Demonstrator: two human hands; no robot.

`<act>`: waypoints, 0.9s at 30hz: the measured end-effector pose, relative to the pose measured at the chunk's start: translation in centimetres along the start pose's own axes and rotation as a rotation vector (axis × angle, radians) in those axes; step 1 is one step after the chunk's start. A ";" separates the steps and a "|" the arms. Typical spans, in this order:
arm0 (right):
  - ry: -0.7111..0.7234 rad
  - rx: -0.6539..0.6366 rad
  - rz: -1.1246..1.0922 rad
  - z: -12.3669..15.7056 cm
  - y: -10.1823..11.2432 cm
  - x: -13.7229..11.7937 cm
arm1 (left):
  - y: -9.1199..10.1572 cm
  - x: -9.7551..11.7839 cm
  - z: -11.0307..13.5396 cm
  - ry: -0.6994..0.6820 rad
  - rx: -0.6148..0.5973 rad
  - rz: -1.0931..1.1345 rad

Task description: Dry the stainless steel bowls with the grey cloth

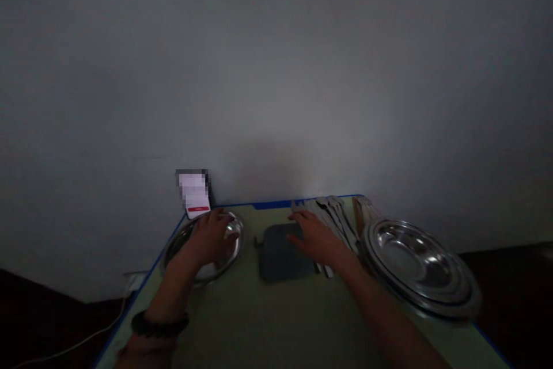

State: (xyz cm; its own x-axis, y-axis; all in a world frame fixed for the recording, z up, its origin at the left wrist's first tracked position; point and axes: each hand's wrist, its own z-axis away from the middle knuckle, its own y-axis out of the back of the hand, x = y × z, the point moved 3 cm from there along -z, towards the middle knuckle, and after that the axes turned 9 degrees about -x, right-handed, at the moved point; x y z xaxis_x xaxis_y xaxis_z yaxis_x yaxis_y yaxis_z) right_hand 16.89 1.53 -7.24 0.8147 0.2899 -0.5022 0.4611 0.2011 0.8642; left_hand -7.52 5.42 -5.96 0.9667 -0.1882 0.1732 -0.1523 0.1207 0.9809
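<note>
My left hand (212, 238) is spread over a shiny metal plate (237, 242) on the left side of the table, a dark beaded bracelet at its wrist. Whether its fingers touch the plate I cannot tell. My right hand (317, 236) reaches across the right edge of a dark grey, rounded square cloth or pad (283, 254), fingers apart. Just beyond that hand lies a row of metal cutlery (334, 210), with forks and spoons among it. Both hands appear to hold nothing.
A stack of metal plates (417, 259) stands at the right, overhanging near the table's edge. A lit phone (196, 196) leans against the wall (276, 69) at the back left. The pale table (276, 323) has blue edging. A white cable (103, 328) hangs at the left.
</note>
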 end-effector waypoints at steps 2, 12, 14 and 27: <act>0.014 -0.074 -0.015 -1.4 -1.6 -0.8 | 0.2 -2.3 0.2 0.115 0.011 -0.033; -0.032 -0.237 0.135 -2.8 -4.4 0.0 | 0.0 -7.5 0.5 0.312 -0.092 0.029; -0.062 -0.171 0.195 -3.2 -3.9 0.5 | 0.4 -8.4 0.8 0.315 -0.135 0.044; -0.031 -0.040 0.166 -3.4 -1.6 -0.8 | 1.8 -8.0 1.7 0.252 -0.168 0.100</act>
State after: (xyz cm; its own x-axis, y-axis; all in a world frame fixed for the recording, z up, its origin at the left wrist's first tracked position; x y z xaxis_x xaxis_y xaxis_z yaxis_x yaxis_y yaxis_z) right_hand 14.30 4.12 -8.31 0.8894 0.2930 -0.3509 0.3056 0.1897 0.9331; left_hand -15.86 5.52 -5.45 0.9723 0.0781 0.2205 -0.2338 0.2901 0.9280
